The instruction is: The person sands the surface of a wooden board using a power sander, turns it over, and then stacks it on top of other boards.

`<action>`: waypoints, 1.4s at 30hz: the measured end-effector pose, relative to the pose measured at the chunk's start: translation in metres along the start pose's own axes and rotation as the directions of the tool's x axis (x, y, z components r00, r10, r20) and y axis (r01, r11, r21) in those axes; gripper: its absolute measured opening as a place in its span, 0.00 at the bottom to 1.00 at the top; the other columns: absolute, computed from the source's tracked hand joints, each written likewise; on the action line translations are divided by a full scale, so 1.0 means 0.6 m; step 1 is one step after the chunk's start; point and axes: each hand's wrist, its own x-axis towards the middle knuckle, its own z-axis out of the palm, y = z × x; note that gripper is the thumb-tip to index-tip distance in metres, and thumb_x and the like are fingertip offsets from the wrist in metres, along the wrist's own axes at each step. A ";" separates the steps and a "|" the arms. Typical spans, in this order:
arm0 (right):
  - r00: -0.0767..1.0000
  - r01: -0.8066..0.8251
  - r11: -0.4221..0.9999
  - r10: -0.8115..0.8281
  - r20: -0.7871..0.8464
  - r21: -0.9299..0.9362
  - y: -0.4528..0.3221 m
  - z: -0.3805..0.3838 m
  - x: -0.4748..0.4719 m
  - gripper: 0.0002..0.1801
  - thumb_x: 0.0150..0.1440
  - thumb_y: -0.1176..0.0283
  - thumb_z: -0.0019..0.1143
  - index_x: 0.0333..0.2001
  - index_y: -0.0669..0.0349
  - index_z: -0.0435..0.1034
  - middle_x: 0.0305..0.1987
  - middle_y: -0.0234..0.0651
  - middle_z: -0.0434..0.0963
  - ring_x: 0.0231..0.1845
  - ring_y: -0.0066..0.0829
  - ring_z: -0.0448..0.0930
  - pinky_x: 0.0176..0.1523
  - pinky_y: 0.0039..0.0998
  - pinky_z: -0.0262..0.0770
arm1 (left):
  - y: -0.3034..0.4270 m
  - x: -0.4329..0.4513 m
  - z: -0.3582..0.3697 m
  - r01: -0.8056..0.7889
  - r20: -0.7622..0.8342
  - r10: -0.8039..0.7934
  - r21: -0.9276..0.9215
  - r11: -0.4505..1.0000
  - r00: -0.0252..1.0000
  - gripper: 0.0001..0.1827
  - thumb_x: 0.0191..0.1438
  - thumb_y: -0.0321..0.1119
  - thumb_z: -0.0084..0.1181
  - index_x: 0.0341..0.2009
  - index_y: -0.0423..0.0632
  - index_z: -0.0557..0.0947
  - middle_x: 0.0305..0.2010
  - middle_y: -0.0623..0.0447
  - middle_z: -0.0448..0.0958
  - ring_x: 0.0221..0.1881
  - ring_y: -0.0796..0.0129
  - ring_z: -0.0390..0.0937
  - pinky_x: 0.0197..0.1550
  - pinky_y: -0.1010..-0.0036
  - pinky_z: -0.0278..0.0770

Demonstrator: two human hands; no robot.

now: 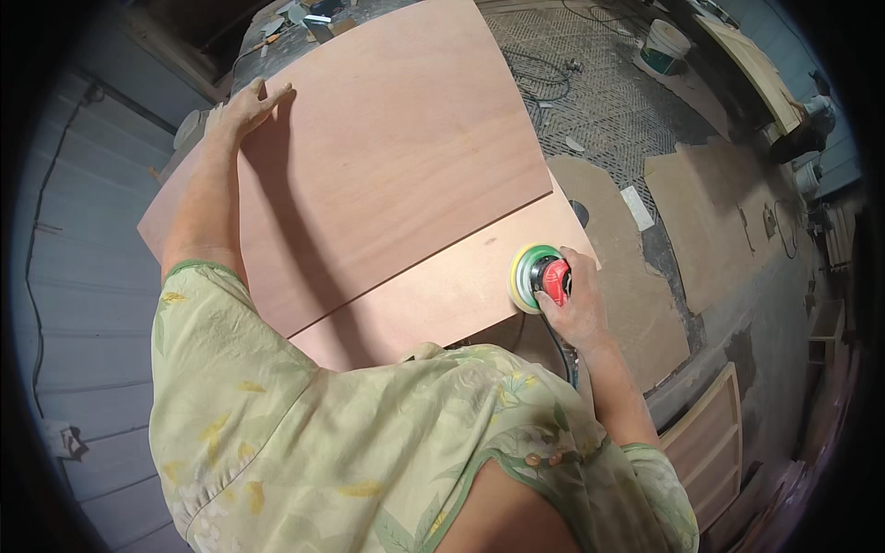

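Note:
My right hand is closed around a round orbital sander with a red and black body and a green, white and yellow pad. The sander sits near the right end of a pale wood panel, and a dark hose trails below it. A larger pinkish wood panel lies over that one, leaving a strip of it exposed along the near side. At the upper panel's far left edge is my left hand, thumb across its face, the other fingers partly hidden.
Scraps and tools lie on a worktop beyond the panels. Brown sheets cover parts of the floor at right, near a white bucket and cables. Another person is by a pale panel. A wooden frame leans lower right.

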 end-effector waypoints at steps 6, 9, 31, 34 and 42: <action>0.998 -0.007 0.983 0.020 0.067 -0.183 0.015 -0.013 -0.020 0.35 0.44 0.69 0.63 0.57 0.55 0.59 0.54 0.46 0.63 0.51 0.52 0.71 0.49 0.44 0.72 | 0.013 -0.106 0.141 -0.051 0.131 0.092 -0.290 0.956 0.987 0.44 0.46 0.69 0.54 0.49 0.37 0.74 0.49 0.37 0.76 0.52 0.47 0.74 0.52 0.61 0.70; 0.976 -0.025 0.952 0.089 0.197 -0.306 0.049 -0.011 -0.038 0.32 0.47 0.65 0.61 0.57 0.54 0.60 0.55 0.48 0.63 0.50 0.54 0.72 0.49 0.44 0.73 | 0.065 -0.274 0.287 -0.130 0.250 0.134 -0.029 0.991 0.959 0.42 0.54 0.63 0.46 0.62 0.42 0.62 0.60 0.37 0.67 0.61 0.46 0.65 0.62 0.59 0.61; 0.975 0.063 0.955 0.003 0.221 -0.290 0.043 0.105 0.478 0.29 0.58 0.49 0.46 0.54 0.59 0.62 0.51 0.55 0.66 0.53 0.55 0.70 0.55 0.45 0.68 | 0.160 -0.306 0.367 0.231 -0.159 -0.240 -0.075 0.970 0.958 0.30 0.58 0.48 0.46 0.63 0.48 0.65 0.68 0.37 0.53 0.69 0.45 0.48 0.68 0.52 0.43; 0.945 0.033 0.997 -0.056 0.323 0.076 0.055 0.189 0.554 0.22 0.62 0.56 0.38 0.50 0.61 0.67 0.53 0.54 0.67 0.56 0.52 0.67 0.61 0.42 0.60 | 0.270 -0.249 0.310 0.019 -0.077 -0.077 -0.569 0.822 0.994 0.44 0.47 0.42 0.55 0.65 0.39 0.55 0.68 0.32 0.51 0.66 0.43 0.55 0.68 0.59 0.51; 0.759 -0.446 0.681 -0.056 0.649 0.581 -0.161 0.401 0.475 0.21 0.63 0.61 0.42 0.56 0.60 0.66 0.49 0.43 0.75 0.49 0.31 0.74 0.53 0.29 0.70 | 0.229 -0.177 0.188 0.382 0.283 -0.269 -0.514 0.768 0.921 0.48 0.39 0.42 0.61 0.64 0.41 0.55 0.61 0.36 0.59 0.57 0.43 0.68 0.57 0.59 0.68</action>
